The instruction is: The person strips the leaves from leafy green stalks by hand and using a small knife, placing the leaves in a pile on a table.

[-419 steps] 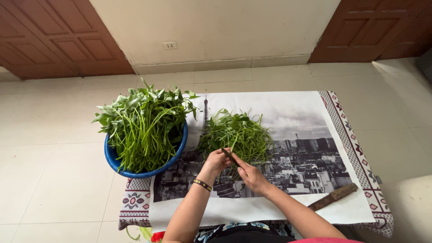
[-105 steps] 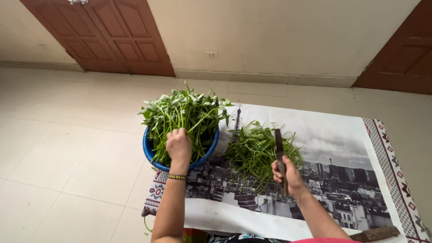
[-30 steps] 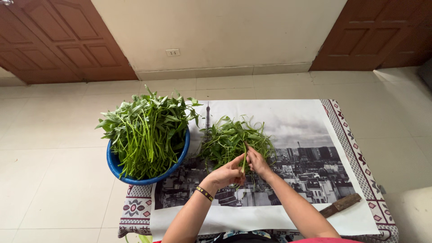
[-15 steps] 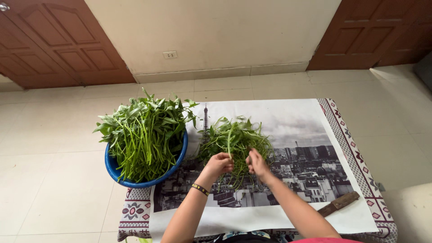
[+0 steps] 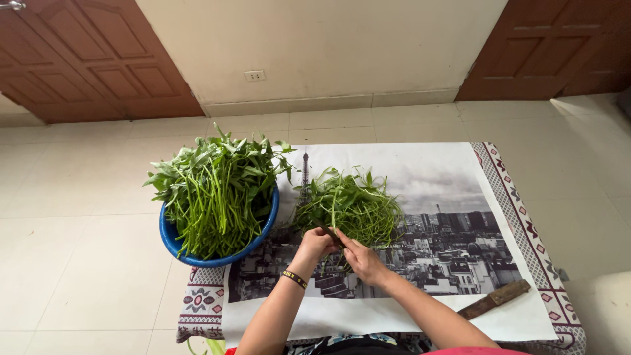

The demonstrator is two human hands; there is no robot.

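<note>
Nearest, at five o'clock, a wooden-handled knife (image 5: 494, 300) lies on the printed mat (image 5: 447, 190). At the centre the left hand (image 5: 315, 242) and right hand (image 5: 360, 258) meet, fingers pinched together on a green stem (image 5: 333, 235). Just beyond, at twelve o'clock, sits the loose heap of greens (image 5: 351, 205). At ten o'clock, a blue basin (image 5: 172, 238) brims with leafy stalks.

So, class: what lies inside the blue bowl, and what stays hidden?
The blue bowl is heaped with long-stemmed leafy greens that rise above its rim and spill over it. The greens cover the bowl's inside and bottom, so anything beneath them cannot be seen.
</note>
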